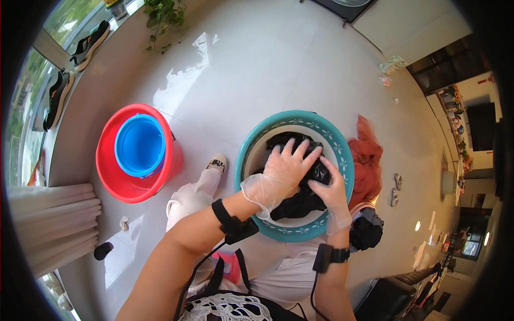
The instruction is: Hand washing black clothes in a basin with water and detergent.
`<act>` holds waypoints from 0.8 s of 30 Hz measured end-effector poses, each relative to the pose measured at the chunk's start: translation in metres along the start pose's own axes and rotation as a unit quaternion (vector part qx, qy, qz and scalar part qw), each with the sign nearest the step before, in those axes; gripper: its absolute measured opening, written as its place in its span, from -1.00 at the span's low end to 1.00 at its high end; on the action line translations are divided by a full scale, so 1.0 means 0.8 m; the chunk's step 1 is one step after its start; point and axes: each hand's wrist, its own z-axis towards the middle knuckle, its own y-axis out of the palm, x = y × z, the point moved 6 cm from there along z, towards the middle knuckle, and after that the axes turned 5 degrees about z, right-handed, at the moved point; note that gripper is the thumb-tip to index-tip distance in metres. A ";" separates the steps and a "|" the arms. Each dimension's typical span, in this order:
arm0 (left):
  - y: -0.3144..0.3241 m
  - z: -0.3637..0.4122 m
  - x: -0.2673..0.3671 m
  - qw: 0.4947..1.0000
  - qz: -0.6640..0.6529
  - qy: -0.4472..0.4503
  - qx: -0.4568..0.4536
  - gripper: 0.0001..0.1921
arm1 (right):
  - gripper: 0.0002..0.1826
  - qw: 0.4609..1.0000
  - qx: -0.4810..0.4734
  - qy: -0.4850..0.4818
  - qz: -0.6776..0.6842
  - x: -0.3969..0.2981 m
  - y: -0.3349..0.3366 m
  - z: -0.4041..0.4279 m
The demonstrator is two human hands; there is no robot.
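A teal basin [341,160] with a white flower pattern stands before me, with a paler inner wall. Wet-looking black cloth [299,204] lies in it. My left hand [283,166], in a clear thin glove, rests on the cloth with its fingers spread. At the right side of the basin, my right hand [331,186], gloved too, touches the black material between thumb and fingers; whether it grips it is hard to tell.
To the left stands a red bucket [105,176] with a blue bucket [139,145] inside. Red sheer fabric [364,164] and dark clothes [365,232] lie right of the basin. Shoes [58,98] sit on the windowsill; a black seat [385,299] is at lower right.
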 end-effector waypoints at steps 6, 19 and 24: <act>0.013 0.025 -0.002 0.943 -0.287 0.105 -0.135 -0.41 | -0.27 0.976 0.071 -0.091 0.187 -0.047 -0.035 -0.033; 0.005 0.037 -0.045 0.548 -0.825 -0.111 0.087 -0.77 | -0.72 0.997 0.019 0.072 0.030 0.022 -0.082 -0.030; 0.003 0.034 -0.040 0.545 -0.833 -0.085 0.036 -0.69 | -0.78 0.916 0.152 0.043 0.370 0.046 -0.095 -0.018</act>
